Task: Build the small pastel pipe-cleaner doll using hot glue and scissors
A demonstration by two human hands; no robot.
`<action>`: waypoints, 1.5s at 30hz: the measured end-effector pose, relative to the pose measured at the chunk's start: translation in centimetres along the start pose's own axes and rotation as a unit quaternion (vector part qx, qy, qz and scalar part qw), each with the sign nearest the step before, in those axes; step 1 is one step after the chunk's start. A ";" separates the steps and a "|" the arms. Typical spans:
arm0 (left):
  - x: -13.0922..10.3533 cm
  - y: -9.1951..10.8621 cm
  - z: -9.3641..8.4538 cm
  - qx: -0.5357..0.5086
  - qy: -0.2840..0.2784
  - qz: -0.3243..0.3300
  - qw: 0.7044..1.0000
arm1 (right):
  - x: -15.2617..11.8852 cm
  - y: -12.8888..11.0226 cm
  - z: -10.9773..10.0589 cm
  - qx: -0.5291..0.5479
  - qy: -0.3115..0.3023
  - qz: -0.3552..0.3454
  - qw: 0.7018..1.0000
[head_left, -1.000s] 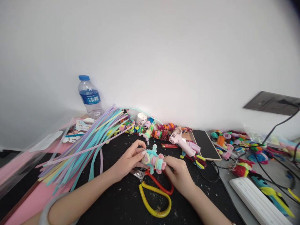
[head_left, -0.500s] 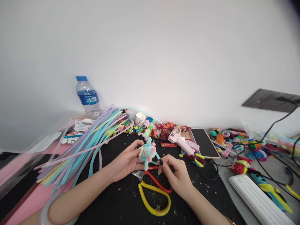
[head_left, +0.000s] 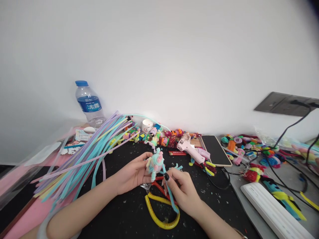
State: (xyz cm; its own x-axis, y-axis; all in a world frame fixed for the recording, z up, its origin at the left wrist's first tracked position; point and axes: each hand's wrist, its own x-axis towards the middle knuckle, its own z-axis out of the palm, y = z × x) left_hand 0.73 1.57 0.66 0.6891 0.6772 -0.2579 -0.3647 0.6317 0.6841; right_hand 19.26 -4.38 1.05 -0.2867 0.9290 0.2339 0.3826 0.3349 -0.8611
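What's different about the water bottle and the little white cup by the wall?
The water bottle is tall, but the white cup is short. The bottle is see-through with a blue label, while the cup is white. The bottle wears a blue cap; the cup has none. Both are near the wall.

- I see soft, fuzzy, matt pile on the figure [head_left: 156, 162] and blue stem [head_left: 172, 199].
- The bundle [head_left: 99, 146] looks just as velvety to me.
- Scissors [head_left: 163, 225]: smooth, glossy coated handles; bare, shiny metal at the pivot.
- Bottle [head_left: 93, 116]: clear, shiny plastic.
- Glue gun [head_left: 193, 152]: smooth pink plastic.
- Power strip [head_left: 274, 210]: smooth white plastic.
- Tabletop [head_left: 119, 215]: matt black, speckled with lint; I can't tell its material.
- Wall [head_left: 159, 59]: smooth, matt.
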 end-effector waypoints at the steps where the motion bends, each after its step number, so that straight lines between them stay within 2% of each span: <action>1: 0.0 0.0 0.0 0.004 0.000 0.005 1.000 | 0.0 0.1 0.0 0.005 -0.002 0.008 1.000; 8: 0.4 -0.3 -0.1 0.024 0.006 0.057 0.998 | -0.1 0.9 0.2 0.048 -0.016 0.074 0.996; 13: 0.3 -0.4 0.1 0.040 0.020 0.127 0.991 | 0.2 1.2 0.2 0.091 -0.018 0.094 0.991; 17: 0.1 -0.4 0.4 0.044 0.037 0.161 0.985 | 0.4 1.4 0.4 0.116 -0.020 0.101 0.988; 24: 0.0 -0.6 0.5 0.069 0.022 0.196 0.978 | 0.4 0.8 0.5 0.105 -0.051 0.093 0.989; 31: -0.6 -0.9 0.5 0.201 0.073 0.253 0.944 | 0.3 0.6 0.6 0.010 -0.051 0.064 0.997; 36: -1.2 -1.3 0.8 0.305 0.070 0.302 0.901 | 0.2 0.7 0.6 -0.024 -0.026 0.030 0.999; 38: -1.3 -1.5 0.9 0.319 0.060 0.307 0.895 | 0.3 0.7 0.5 -0.029 -0.018 0.029 0.999; 41: -1.2 -1.4 0.9 0.315 0.058 0.288 0.902 | 0.3 0.7 0.4 -0.035 -0.005 0.040 0.999; 45: -0.8 -1.1 0.9 0.244 0.065 0.219 0.942 | 0.4 0.9 0.6 -0.020 0.011 0.074 0.997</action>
State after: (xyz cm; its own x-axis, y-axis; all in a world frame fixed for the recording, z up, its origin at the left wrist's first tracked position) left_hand 1.15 -0.03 0.77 0.4460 0.8929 0.0621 -0.2425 0.0537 0.9687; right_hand 18.98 -3.83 0.08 -0.2047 0.9719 0.1161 0.4533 0.1993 -0.8688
